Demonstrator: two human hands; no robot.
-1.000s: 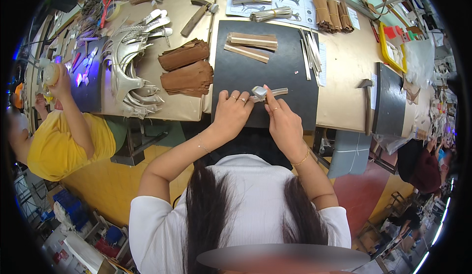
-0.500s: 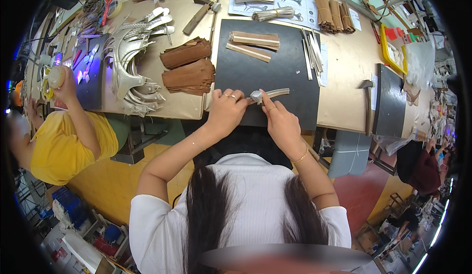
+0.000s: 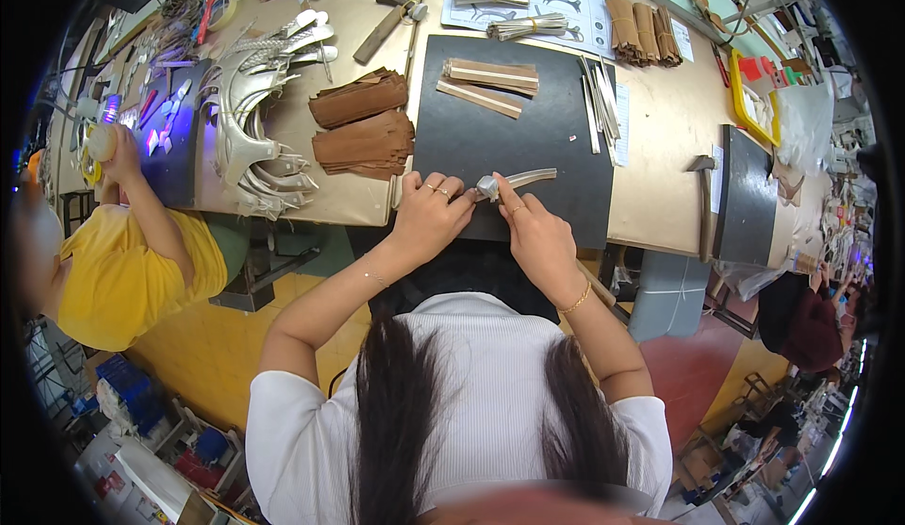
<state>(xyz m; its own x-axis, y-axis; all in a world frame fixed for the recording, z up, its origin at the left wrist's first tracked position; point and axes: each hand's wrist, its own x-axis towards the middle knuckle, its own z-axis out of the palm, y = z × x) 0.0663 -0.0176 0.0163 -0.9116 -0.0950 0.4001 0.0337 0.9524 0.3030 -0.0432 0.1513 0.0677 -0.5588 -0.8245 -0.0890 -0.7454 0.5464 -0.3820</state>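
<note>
Near the front edge of the black mat (image 3: 566, 214), a narrow strip with a pale stripe (image 3: 534, 177) lies between my hands. My left hand (image 3: 429, 219) rests at its left end, fingers bent and pinched together. My right hand (image 3: 542, 242) is closed around a small silver-grey block (image 3: 487, 187), its index finger stretched along the block over the strip. The block's lower part is hidden by the fingers. Farther back on the mat lie brown strips with pale stripes (image 3: 490, 75). Thin white strips (image 3: 601, 110) are at the mat's right side.
Stacked brown leather pieces (image 3: 363, 143) lie left of the mat, beside a pile of pale curved straps (image 3: 250, 139). One hammer (image 3: 382, 35) lies at the back, another (image 3: 705, 205) at the right. Bundled strips (image 3: 641, 30) sit behind. A co-worker in yellow (image 3: 132, 275) is at the left.
My hands stay almost in place, with the silver-grey block tilted slightly differently. The co-worker's raised arm at the left has shifted a little.
</note>
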